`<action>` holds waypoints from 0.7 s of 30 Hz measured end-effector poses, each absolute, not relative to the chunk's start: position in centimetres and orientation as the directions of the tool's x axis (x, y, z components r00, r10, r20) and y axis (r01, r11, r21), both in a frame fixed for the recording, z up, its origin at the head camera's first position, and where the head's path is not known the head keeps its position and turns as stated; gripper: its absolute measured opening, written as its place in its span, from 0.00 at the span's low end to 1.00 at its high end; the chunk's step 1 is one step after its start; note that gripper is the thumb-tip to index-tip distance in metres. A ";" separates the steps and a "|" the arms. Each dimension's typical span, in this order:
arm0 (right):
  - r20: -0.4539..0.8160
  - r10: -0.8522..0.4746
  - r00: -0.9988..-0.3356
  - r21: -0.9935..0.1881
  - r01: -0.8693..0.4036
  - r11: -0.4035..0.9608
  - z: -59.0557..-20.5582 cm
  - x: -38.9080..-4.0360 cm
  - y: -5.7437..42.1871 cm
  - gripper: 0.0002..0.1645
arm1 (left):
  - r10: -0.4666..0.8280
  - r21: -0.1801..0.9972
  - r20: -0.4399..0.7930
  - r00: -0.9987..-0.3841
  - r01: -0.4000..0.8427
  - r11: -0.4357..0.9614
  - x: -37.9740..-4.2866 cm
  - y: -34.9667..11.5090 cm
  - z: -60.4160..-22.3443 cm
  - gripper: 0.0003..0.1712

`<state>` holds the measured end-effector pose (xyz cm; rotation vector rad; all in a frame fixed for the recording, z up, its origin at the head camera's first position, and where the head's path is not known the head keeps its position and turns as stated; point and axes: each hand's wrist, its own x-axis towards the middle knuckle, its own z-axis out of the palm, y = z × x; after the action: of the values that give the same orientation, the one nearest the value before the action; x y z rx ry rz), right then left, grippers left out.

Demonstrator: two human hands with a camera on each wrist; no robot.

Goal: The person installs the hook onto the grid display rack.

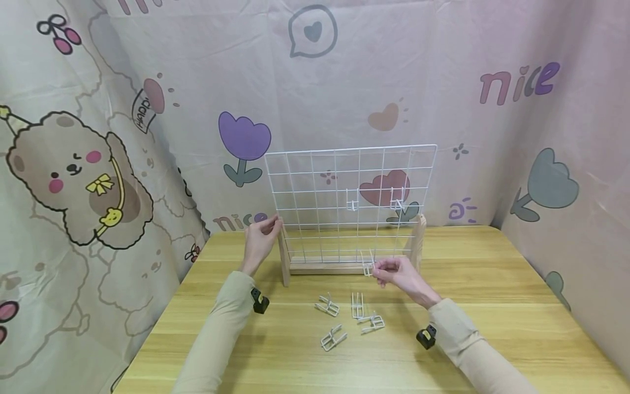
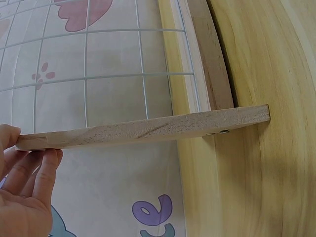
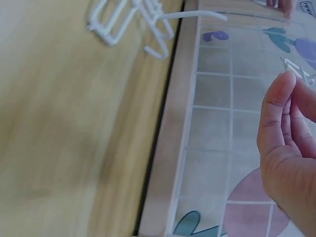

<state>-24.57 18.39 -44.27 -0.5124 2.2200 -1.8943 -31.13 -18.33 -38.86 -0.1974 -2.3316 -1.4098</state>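
A white wire grid (image 1: 351, 149) stands upright in a wooden stand. My left hand (image 1: 259, 241) holds the top of the stand's left post (image 1: 284, 254), thumb on one face and fingers on the other in the left wrist view. Between thumb and fingertips, my right hand (image 1: 403, 276) pinches a white wire hook (image 1: 367, 268) in front of the grid's lower part. Two similar hooks, one right of centre (image 1: 352, 206) and one farther right (image 1: 396, 204), hang on the grid. In the right wrist view, the fingers partly hide the pinched hook (image 3: 297, 69).
Several loose wire hooks (image 1: 333, 338) lie on the wooden table (image 1: 275, 350) in front of the stand. The stand's bottom bar (image 1: 327, 268) joins its left and right posts. A printed curtain (image 1: 315, 98) hangs behind and at both sides.
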 end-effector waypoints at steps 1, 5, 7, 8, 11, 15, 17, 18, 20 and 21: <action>0.085 -0.366 -0.927 -0.981 -0.141 0.130 -44.1 -24.5 18.2 0.18 | -0.088 0.816 0.412 -0.907 0.324 0.478 -31.1 -18.3 -38.9 0.22; 0.088 -0.350 -0.933 -0.982 -0.140 0.128 -43.3 -24.3 17.7 0.17 | -0.091 0.819 0.408 -0.908 0.320 0.477 -31.2 -18.3 -38.8 0.22; 0.100 -0.338 -0.936 -0.980 -0.151 0.128 -43.0 -24.3 17.5 0.17 | -0.092 0.821 0.407 -0.909 0.319 0.474 -31.2 -18.4 -38.8 0.22; 0.105 -0.330 -0.938 -0.980 -0.154 0.128 -42.9 -24.2 17.4 0.17 | -0.092 0.820 0.408 -0.908 0.320 0.474 -31.1 -18.4 -38.8 0.22; 0.123 -0.313 -0.942 -0.977 -0.169 0.127 -42.4 -24.2 17.0 0.17 | -0.092 0.821 0.410 -0.907 0.323 0.471 -31.1 -18.4 -38.8 0.22; 0.129 -0.302 -0.945 -0.976 -0.175 0.131 -41.7 -24.0 16.6 0.17 | -0.089 0.822 0.411 -0.907 0.327 0.467 -31.1 -18.4 -38.8 0.23; 0.122 -0.290 -0.949 -0.977 -0.166 0.132 -41.4 -24.0 16.3 0.17 | -0.086 0.823 0.408 -0.909 0.326 0.465 -31.1 -18.4 -38.8 0.23; 0.121 -0.285 -0.951 -0.978 -0.164 0.130 -41.2 -24.0 16.2 0.16 | -0.086 0.825 0.406 -0.910 0.324 0.464 -31.1 -18.4 -38.8 0.23; 0.120 -0.283 -0.952 -0.978 -0.162 0.128 -40.9 -24.0 15.9 0.17 | -0.086 0.827 0.402 -0.912 0.321 0.462 -31.1 -18.4 -38.8 0.23; 0.120 -0.283 -0.952 -0.979 -0.161 0.127 -40.8 -24.0 15.8 0.17 | -0.086 0.828 0.399 -0.913 0.319 0.461 -31.1 -18.4 -38.8 0.23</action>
<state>-24.05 15.78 -40.76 -0.4522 2.2854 -1.9645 -31.10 -18.38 -38.80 -0.1962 -2.3290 -1.4410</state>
